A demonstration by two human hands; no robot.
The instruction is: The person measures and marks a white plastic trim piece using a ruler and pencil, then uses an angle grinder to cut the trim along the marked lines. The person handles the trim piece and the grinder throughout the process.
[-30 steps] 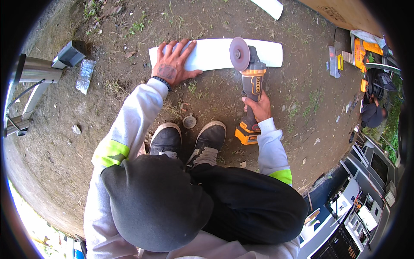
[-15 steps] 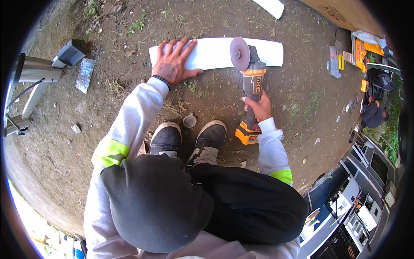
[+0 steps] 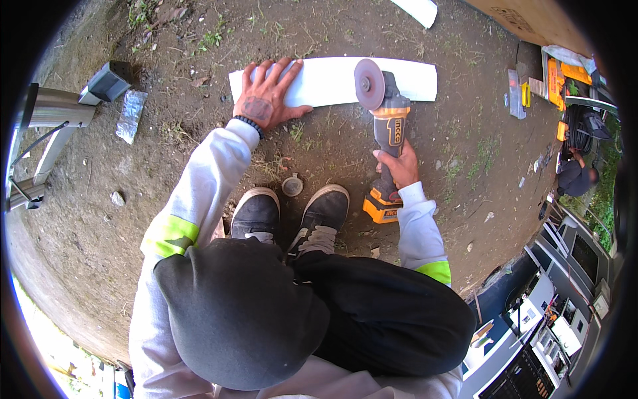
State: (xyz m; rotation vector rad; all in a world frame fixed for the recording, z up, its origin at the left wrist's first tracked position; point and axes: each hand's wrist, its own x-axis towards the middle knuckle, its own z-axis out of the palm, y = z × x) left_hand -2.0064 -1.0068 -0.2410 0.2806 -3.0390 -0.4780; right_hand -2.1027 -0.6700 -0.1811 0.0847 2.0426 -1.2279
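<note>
A long white strip-like panel [image 3: 330,83] lies crosswise on the bare soil ahead of my feet. Flat on its left end rests my left hand [image 3: 269,93], fingers spread, with a dark bead bracelet at the wrist. My right hand [image 3: 399,165] is wrapped round the body of a cordless angle grinder [image 3: 389,126], yellow and black. The grinder's reddish disc [image 3: 369,84] stands over the right half of the panel; whether it touches the panel I cannot tell. The grinder's battery end points back toward me.
Another white piece [image 3: 419,10] lies at the far edge. A grey metal stand [image 3: 56,110] is at left, beside a clear plastic wrapper [image 3: 131,116]. A small round lid [image 3: 292,185] lies by my shoes. At right are tools, black cable [image 3: 585,130] and another person [image 3: 577,177].
My hands, the panel and the grinder stay in practically the same place. At the far right, the other person's arm has shifted slightly.
</note>
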